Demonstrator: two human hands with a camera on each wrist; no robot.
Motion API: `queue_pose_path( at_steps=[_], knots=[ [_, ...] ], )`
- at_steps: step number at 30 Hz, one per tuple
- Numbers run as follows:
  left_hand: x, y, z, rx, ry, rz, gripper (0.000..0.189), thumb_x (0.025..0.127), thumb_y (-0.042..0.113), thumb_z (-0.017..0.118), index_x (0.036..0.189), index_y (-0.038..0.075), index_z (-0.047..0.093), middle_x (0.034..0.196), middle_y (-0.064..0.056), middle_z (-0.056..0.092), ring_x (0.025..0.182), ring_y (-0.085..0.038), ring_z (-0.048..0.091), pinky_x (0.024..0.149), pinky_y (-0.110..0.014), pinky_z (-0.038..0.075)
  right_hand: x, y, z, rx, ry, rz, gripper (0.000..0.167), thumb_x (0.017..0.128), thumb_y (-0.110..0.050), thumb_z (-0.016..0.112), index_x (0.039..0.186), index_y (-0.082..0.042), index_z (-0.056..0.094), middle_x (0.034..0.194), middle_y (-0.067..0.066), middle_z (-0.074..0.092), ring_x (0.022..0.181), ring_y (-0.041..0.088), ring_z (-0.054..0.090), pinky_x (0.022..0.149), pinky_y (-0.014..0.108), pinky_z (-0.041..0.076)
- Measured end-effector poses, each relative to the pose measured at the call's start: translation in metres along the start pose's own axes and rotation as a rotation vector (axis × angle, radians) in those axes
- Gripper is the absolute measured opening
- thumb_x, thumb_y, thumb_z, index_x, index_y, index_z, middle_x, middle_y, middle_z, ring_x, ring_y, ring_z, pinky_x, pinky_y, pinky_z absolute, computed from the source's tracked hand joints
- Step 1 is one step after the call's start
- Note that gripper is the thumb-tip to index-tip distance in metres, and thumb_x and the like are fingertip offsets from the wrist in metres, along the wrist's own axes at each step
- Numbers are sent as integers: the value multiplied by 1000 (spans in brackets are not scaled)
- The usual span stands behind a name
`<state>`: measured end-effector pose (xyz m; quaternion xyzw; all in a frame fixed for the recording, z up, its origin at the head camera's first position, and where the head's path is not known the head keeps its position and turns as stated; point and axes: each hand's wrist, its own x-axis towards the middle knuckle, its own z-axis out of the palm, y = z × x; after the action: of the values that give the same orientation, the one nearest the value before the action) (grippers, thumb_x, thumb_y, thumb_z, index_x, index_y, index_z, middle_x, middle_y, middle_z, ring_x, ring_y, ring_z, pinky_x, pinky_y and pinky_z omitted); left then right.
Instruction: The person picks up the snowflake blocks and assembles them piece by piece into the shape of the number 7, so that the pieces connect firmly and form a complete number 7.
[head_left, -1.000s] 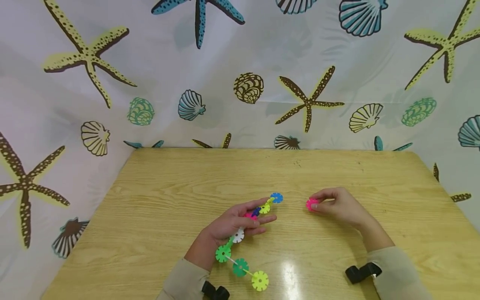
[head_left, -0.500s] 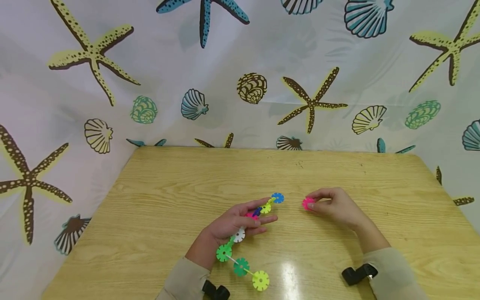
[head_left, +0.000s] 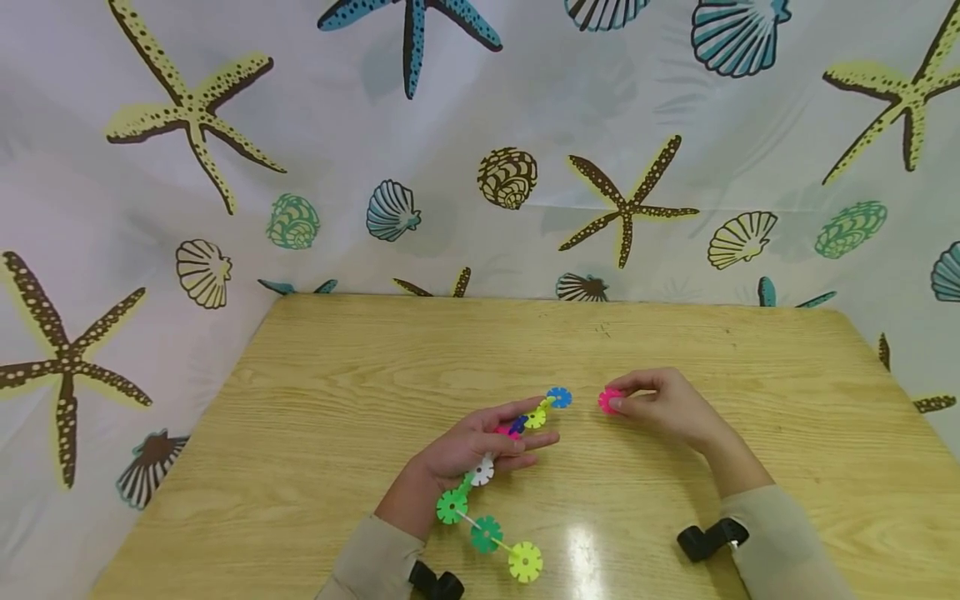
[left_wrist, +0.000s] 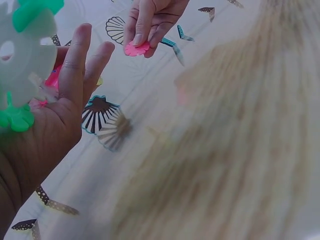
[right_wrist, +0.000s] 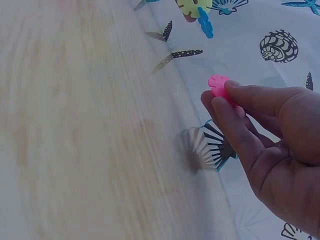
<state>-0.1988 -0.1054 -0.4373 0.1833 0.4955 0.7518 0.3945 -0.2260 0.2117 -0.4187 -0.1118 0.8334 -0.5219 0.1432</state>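
Observation:
My left hand (head_left: 468, 443) holds a chain of notched plastic snowflake discs, its thumb pressed over the middle. At the chain's far tip, beyond the fingers, is a blue disc (head_left: 559, 397); beside it sits a yellow one. Toward me trail a white disc (head_left: 482, 471), a green disc (head_left: 452, 507), a darker green disc (head_left: 487, 534) and a yellow end disc (head_left: 525, 562). To the right, my right hand (head_left: 670, 408) pinches a single pink disc (head_left: 606, 402) between thumb and fingers, a short gap from the blue one. The right wrist view shows this pink disc (right_wrist: 218, 86) edge-up.
Both hands are over a light wooden table (head_left: 337, 358). A white cloth (head_left: 442, 125) printed with starfish and shells hangs behind and around it. Black straps with small devices (head_left: 712, 539) are on both sleeves.
My right hand has moved slightly left with the pink disc, narrowing the gap to the blue disc. The left hand and its chain stay nearly still; the whole view shifts a little.

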Motion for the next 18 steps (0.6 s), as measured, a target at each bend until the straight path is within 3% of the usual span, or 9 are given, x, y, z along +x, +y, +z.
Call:
queue_pose_path(
  at_steps=[4, 11, 18],
  knots=[
    [0, -1, 0, 6, -5, -3, 66, 101, -3, 46, 160, 11, 20, 163, -24, 21, 141, -25, 45, 104, -27, 51, 4, -3, 4, -12, 9, -4, 31, 93, -18, 71, 119, -1, 70, 115, 17, 68, 93, 17, 73, 81, 23, 61],
    [1, 1, 0, -18, 0, -15, 66, 101, -4, 46, 160, 12, 21, 165, -21, 18, 140, -23, 47, 104, -26, 51, 13, -9, 9, 51, -18, -40, 30, 95, -14, 69, 119, 5, 68, 113, 20, 67, 99, 27, 73, 86, 33, 62],
    [0, 1, 1, -35, -10, -9, 67, 101, -5, 46, 160, 10, 19, 165, -22, 14, 142, -25, 45, 102, -25, 53, 17, -12, 11, 113, -34, -36, 30, 96, -6, 64, 122, 9, 64, 116, 25, 65, 99, 27, 73, 88, 39, 61]
  ],
)
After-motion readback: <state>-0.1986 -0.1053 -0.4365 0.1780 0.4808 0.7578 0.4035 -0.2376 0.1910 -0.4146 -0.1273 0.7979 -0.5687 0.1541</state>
